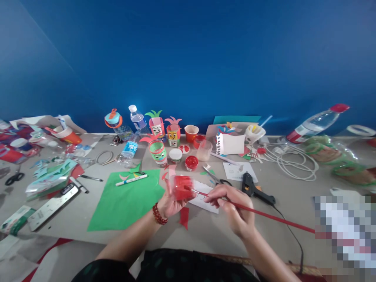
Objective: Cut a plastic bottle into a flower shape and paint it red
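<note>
My left hand point(170, 201), with a red bead bracelet on the wrist, is closed around a small clear plastic cup point(181, 187) coated in red paint and holds it above the table. My right hand point(232, 207) pinches a long red-handled paintbrush point(264, 214). The brush tip touches the cup's right side. Behind the cup lies a white paper sheet point(204, 197), and a red paper scrap point(184, 217) sits below my left hand.
A green paper sheet point(126, 199) with a marker point(131, 179) lies to the left. Ahead are an open red paint jar point(191, 162), scissors point(216, 178), a black glue gun point(254, 188) with its cord, decorated paper-cup figures point(173, 135), water bottles point(317, 123), a coiled white cable point(295, 160) and a ruler point(53, 205).
</note>
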The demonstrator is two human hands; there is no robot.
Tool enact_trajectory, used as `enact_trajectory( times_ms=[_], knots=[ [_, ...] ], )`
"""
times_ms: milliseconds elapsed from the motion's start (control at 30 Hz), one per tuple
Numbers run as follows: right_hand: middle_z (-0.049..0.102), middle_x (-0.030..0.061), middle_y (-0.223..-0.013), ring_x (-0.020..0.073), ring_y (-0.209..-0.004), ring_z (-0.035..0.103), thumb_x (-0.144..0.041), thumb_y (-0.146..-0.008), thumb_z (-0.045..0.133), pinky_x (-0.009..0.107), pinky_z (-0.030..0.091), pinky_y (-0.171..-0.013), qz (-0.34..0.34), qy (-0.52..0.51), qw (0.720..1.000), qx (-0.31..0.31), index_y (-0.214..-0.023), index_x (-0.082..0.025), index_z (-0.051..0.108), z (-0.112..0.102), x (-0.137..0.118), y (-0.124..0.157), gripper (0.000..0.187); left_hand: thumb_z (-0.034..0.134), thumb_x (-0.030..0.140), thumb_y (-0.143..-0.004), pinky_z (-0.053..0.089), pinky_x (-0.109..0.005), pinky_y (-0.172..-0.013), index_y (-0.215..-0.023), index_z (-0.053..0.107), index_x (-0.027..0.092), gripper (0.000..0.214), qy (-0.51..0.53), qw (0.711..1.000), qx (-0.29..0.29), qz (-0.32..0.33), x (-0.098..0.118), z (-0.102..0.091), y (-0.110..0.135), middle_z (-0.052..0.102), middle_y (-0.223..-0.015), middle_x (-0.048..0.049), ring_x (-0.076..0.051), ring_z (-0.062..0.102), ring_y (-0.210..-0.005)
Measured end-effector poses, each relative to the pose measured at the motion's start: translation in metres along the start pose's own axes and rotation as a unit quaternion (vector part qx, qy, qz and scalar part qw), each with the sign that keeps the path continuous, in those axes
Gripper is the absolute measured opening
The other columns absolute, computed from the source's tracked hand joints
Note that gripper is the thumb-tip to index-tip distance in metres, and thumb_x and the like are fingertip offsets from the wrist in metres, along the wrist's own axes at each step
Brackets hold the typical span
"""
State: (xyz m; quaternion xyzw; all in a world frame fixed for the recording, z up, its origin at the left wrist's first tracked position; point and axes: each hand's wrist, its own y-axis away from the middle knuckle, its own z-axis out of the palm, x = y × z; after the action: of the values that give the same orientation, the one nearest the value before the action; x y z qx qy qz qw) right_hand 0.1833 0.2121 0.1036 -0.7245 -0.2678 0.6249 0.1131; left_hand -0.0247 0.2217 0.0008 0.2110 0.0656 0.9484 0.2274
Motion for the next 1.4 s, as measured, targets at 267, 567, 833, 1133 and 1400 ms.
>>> enact_trajectory(
  times_ms=[267, 567, 833, 1133, 1400],
  knots=[
    [0.073, 0.0037, -0.075, 0.0177, -0.065, 0.062, -0.011, -0.084, 0.047, 0.03, 0.047, -0.058, 0.037, -0.049, 0.998, -0.014, -0.082, -0.02, 0.07, -0.005, 0.005, 0.001, 0.025, 0.061, 0.071, -0.078, 0.058, -0.035, -0.087, -0.118, 0.069, 0.01, 0.074, -0.001, 1.0, -0.006, -0.007, 0.001, 0.003, 0.001, 0.076, -0.105, -0.0142, -0.023, 0.074, -0.09],
    [0.073, 0.0038, -0.071, 0.017, -0.061, 0.061, -0.009, -0.08, 0.046, 0.028, 0.044, -0.052, 0.083, -0.088, 0.993, -0.006, -0.079, -0.019, 0.071, -0.013, 0.011, -0.005, 0.027, 0.064, 0.076, -0.069, 0.057, -0.034, -0.086, -0.116, 0.07, 0.01, 0.082, -0.011, 0.999, -0.02, -0.025, 0.002, 0.004, 0.0, 0.076, -0.104, -0.0144, -0.023, 0.074, -0.088],
    [0.073, 0.0053, -0.072, 0.0176, -0.062, 0.06, -0.01, -0.079, 0.046, 0.029, 0.043, -0.052, 0.092, -0.139, 0.986, -0.022, -0.079, -0.019, 0.072, -0.006, 0.019, -0.011, 0.028, 0.063, 0.077, -0.069, 0.057, -0.035, -0.088, -0.117, 0.069, 0.01, 0.083, 0.001, 0.999, -0.015, -0.039, 0.003, 0.002, 0.0, 0.076, -0.104, -0.0142, -0.024, 0.074, -0.09],
    [0.071, 0.0039, -0.07, 0.0173, -0.062, 0.059, -0.011, -0.079, 0.047, 0.029, 0.043, -0.054, 0.059, -0.117, 0.991, -0.034, -0.079, -0.02, 0.07, -0.003, 0.017, -0.012, 0.025, 0.055, 0.076, -0.077, 0.057, -0.034, -0.086, -0.114, 0.07, 0.008, 0.079, -0.013, 0.999, -0.01, -0.039, 0.001, 0.003, 0.0, 0.075, -0.104, -0.0156, -0.023, 0.074, -0.087],
    [0.068, 0.0029, -0.068, 0.0177, -0.062, 0.059, -0.01, -0.082, 0.047, 0.032, 0.043, -0.059, -0.006, -0.046, 0.997, -0.056, -0.075, -0.02, 0.067, -0.008, 0.006, -0.017, 0.023, 0.058, 0.078, -0.072, 0.059, -0.035, -0.085, -0.119, 0.068, 0.008, 0.085, -0.016, 0.999, 0.005, -0.028, 0.0, 0.002, 0.0, 0.075, -0.104, -0.0162, -0.024, 0.074, -0.087]
  ],
)
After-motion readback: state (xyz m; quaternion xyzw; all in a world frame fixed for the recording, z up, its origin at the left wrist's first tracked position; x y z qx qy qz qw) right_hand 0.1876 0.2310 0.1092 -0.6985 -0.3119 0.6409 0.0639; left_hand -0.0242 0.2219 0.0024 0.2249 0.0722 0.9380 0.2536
